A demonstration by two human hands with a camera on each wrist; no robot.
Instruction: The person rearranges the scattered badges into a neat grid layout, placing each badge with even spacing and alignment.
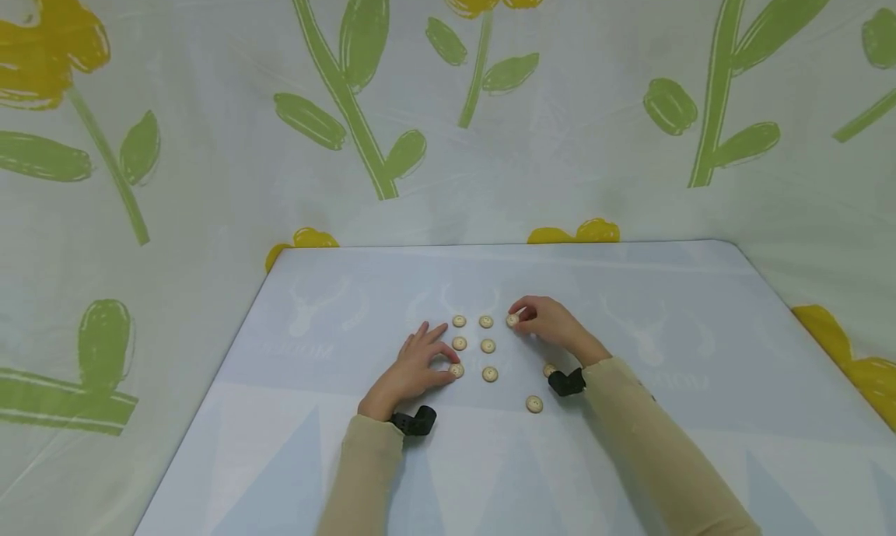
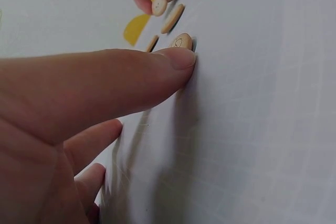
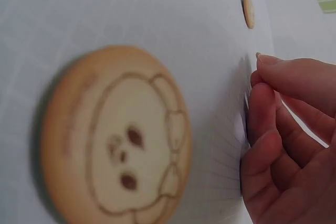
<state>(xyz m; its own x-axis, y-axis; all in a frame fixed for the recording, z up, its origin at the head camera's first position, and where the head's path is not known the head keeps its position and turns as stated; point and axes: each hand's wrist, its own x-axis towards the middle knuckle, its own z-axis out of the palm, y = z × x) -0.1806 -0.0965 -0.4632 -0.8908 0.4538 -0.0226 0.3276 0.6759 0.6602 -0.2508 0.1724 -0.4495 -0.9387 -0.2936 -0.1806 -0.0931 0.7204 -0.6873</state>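
Note:
My left hand (image 1: 418, 367) has thumb and index finger at either side of a round biscuit (image 1: 456, 371), the nearest of the left column, its other fingers spread. In the left wrist view the thumb (image 2: 142, 74) covers part of that biscuit (image 2: 181, 41). At the far end of a third column, my right hand (image 1: 549, 322) pinches another biscuit (image 1: 512, 320) between thumb and fingertips. The left wrist view shows this one (image 2: 159, 5) tilted, its face toward the camera. From the right wrist it is hidden behind the fingers (image 3: 262, 108).
Between the hands lie several biscuits in columns, among them a middle one (image 1: 488, 346). Two loose biscuits lie nearer, one (image 1: 534, 404) in front and one (image 1: 549, 370) beside the right wrist; a printed animal face shows on a large biscuit (image 3: 115, 135). A flowered curtain (image 1: 490, 170) surrounds the pale table (image 1: 280, 458).

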